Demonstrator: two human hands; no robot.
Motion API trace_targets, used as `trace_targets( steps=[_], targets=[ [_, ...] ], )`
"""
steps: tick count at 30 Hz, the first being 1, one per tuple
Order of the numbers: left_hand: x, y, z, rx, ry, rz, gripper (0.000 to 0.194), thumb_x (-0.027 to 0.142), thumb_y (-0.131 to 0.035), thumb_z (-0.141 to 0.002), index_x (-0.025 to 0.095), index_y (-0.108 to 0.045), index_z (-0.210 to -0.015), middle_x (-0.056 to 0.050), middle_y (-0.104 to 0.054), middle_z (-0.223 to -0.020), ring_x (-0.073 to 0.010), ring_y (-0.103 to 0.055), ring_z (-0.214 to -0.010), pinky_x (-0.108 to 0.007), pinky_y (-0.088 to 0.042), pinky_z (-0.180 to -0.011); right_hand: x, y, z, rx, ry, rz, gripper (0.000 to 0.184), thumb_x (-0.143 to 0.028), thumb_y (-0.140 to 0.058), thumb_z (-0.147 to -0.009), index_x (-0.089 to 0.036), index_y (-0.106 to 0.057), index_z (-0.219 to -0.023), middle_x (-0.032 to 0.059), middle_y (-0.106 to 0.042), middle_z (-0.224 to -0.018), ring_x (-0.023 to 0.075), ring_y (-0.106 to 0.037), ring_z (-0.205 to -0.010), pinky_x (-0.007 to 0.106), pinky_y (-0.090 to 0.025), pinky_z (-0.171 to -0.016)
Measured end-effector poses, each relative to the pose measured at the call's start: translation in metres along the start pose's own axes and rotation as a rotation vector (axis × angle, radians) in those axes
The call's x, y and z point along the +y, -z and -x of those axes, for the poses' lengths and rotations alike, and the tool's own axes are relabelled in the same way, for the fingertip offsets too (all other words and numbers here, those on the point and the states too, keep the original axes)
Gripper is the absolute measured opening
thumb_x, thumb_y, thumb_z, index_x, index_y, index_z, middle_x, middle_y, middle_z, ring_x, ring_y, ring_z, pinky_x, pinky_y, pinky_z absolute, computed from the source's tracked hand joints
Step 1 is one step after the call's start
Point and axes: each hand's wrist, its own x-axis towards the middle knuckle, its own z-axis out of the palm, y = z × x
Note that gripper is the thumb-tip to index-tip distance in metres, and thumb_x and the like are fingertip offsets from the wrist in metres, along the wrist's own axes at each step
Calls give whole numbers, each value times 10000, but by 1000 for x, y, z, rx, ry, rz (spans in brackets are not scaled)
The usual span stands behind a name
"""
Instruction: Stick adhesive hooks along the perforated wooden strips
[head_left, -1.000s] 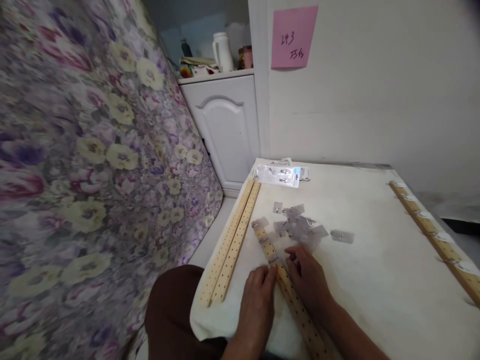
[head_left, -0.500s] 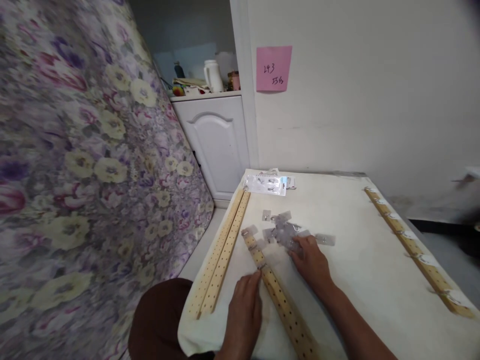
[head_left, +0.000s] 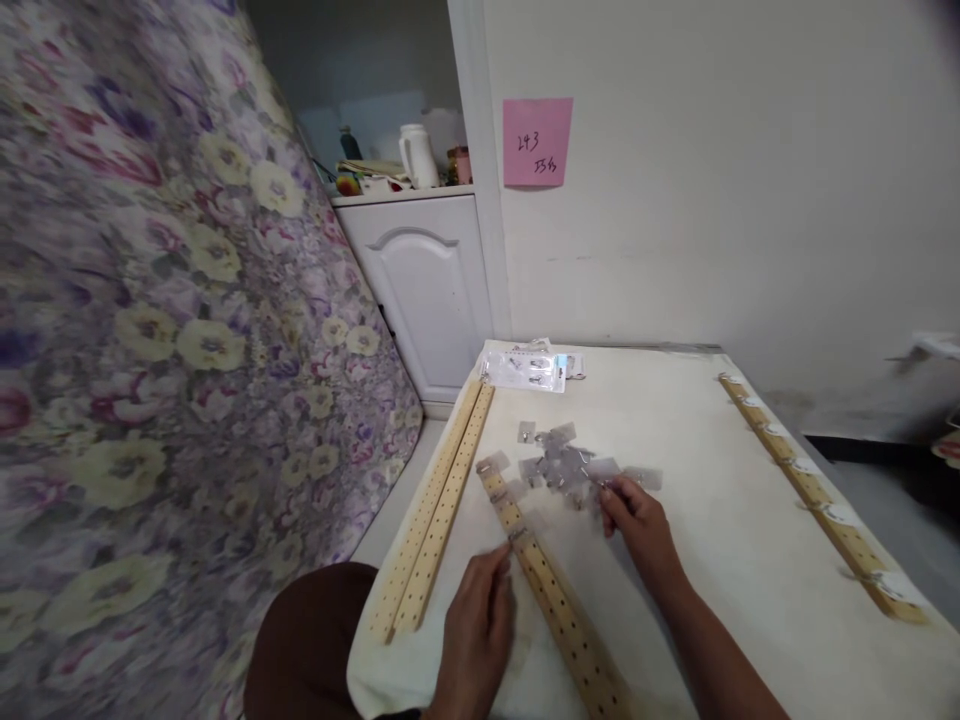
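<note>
My left hand is closed, its fingertips beside the left edge of a perforated wooden strip. Whether the fingers hold anything is hidden. Several clear squares with small metal hooks sit across the strip's far end. My right hand pinches a clear adhesive hook at the right side of the pile of clear adhesive hooks; the fingers partly cover it. One single clear hook lies apart at the pile's far left, and another clear piece lies just beyond my right hand.
Two perforated wooden strips lie along the table's left edge. Along the right edge lies another strip with several hooks and white pieces on it. Printed packaging rests at the back left of the white table. A floral curtain hangs at left.
My right hand has drawn back slightly to the right from the middle of the pile, now pinching a clear hook. My left hand has shifted slightly left and the view has turned a little.
</note>
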Motion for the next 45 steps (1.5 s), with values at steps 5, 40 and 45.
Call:
trace_targets(
  steps=[5,40,45],
  targets=[
    [21,1,4,-49,79,204,200,324,-447,-921,215,-590,-1009,-39,-614,-938,-168,-577,-879,-269,-455,-779,-9,-9,8,-263,-154,-446,351,-437,-657,-769,-199,-551,-1005,-36,-609,-672,80,-498,-435,221,-411,-427],
    [38,-23,-2,-165,489,850,240,339,-685,-743,168,-531,-812,33,-629,-690,-94,-602,-542,-199,-421,-518,-17,-17,26,-690,-195,-343,196,-353,-632,-768,-195,-521,-806,-83,-551,-582,67,-500,-406,189,-404,-397],
    [30,-21,-1,-71,544,861,291,329,-735,-684,173,-531,-821,54,-596,-670,-72,-556,-505,-189,-378,-495,-17,-19,29,-684,-214,-288,147,-310,-596,-787,-198,-501,-791,-98,-527,-535,67,-509,-379,178,-381,-381]
  ],
)
